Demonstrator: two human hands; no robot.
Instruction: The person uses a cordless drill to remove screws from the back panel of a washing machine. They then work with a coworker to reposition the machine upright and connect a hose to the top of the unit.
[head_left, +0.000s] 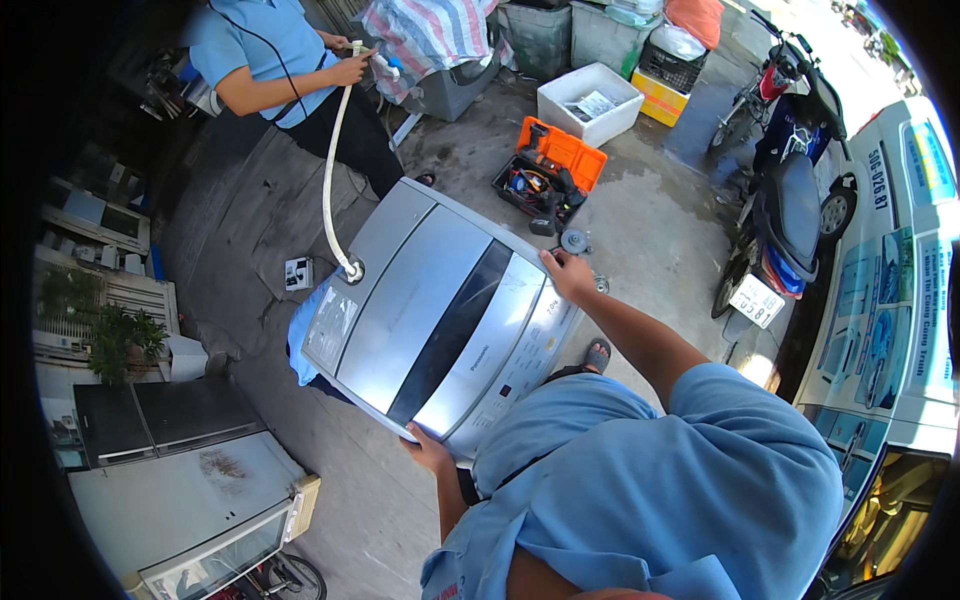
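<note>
A silver top-loading washing machine (425,285) with its lid down stands tilted in the picture right in front of me. My left hand (430,452) grips its near left edge, fingers over the rim. On the right side edge, my right hand (568,275) takes hold of the upper corner of the control panel; its fingertips are partly hidden. A white hose (331,175) runs from a fitting at the machine's back up to a co-worker's hands (352,68). Blue clothing (300,335) of another person shows beyond the left side, mostly hidden by the machine.
An open orange toolbox (560,160) with tools lies beyond the machine, near a white foam box (590,105). Motorbikes (790,215) and a van (890,270) stand at the right. An old fridge (190,500) lies at lower left, and a small white box (298,273) sits on the floor.
</note>
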